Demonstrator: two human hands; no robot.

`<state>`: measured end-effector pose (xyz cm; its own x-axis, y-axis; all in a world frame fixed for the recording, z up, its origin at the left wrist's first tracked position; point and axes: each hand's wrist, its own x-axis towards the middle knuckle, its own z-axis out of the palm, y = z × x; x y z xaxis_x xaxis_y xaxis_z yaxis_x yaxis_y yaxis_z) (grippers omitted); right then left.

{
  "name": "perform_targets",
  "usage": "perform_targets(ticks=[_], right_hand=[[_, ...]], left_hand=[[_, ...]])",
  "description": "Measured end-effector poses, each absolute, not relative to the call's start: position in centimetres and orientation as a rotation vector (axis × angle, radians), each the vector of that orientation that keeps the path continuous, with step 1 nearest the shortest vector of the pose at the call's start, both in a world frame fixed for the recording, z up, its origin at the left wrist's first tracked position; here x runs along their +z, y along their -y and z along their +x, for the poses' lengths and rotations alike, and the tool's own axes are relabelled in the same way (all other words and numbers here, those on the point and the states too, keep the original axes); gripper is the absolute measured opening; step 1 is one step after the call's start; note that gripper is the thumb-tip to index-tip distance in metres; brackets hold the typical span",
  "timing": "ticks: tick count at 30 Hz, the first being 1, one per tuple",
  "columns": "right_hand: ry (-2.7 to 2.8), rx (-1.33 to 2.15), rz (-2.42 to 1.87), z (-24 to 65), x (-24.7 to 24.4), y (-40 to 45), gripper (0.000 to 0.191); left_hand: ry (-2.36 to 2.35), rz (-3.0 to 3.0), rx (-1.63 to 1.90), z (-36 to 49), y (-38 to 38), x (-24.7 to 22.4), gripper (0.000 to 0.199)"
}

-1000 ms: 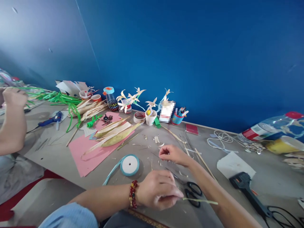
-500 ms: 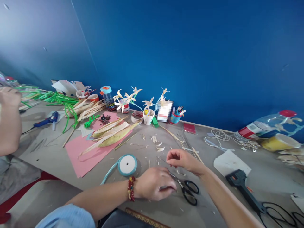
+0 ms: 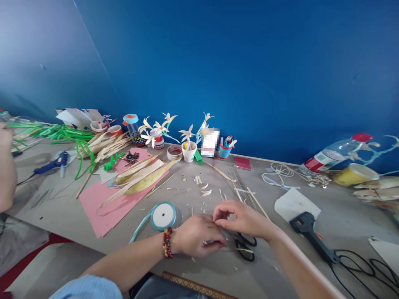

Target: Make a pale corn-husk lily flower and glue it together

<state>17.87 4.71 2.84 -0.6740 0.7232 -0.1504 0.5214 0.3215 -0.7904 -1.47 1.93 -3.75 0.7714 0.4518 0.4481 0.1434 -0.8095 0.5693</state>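
My left hand [image 3: 199,236], with a beaded bracelet [image 3: 167,243] on its wrist, is closed low over the grey table. A thin pale strip [image 3: 232,249] sticks out to the right from its fingertips. My right hand [image 3: 240,218] is pinched closed, its fingertips touching or nearly touching the left hand's knuckles; whatever it holds is too small or hidden. Black-handled scissors [image 3: 248,259] lie under and right of the hands, their blades covered. Left of my left hand lies a spool of light blue ribbon [image 3: 163,216]. Pale petal-like scraps [image 3: 205,192] lie beyond the hands.
Dried corn husks [image 3: 140,178] lie on pink paper [image 3: 93,203]. Husk flowers [image 3: 188,133] stand in a white cup [image 3: 188,153] by the wall. A glue gun [image 3: 307,228] with its cord is at right, near a plastic bottle [image 3: 330,158]. Another person's arm [image 3: 6,170] is at far left.
My right hand has come down and left, closing the gap to my left hand. A pale strip now shows across the scissors' handles. The view has shifted slightly right.
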Motion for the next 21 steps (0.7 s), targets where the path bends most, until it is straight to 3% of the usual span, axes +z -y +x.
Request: perform_targets(ticks=[7,11,18,21], right_hand=[[2.366,1.172,-1.074,17.6,2.6,-4.6,0.015],[1.962,1.08,-1.174,19.0,2.2,-4.9,0.007],[1.446,1.068,-1.069,21.7,0.7,-2.9,0.011],[1.332,0.87,-1.042,21.1,0.6,-1.1,0.01]], left_hand=[[-0.387,2.191,0.822,-1.6,-1.8,-3.2,0.014],[-0.629,1.794,0.966,-2.0,-2.2,-2.5,0.014],[-0.786,1.07,1.004,-2.0,-3.0,-2.2,0.029],[-0.803,0.922,1.013,-1.9,-3.0,-2.2,0.029]])
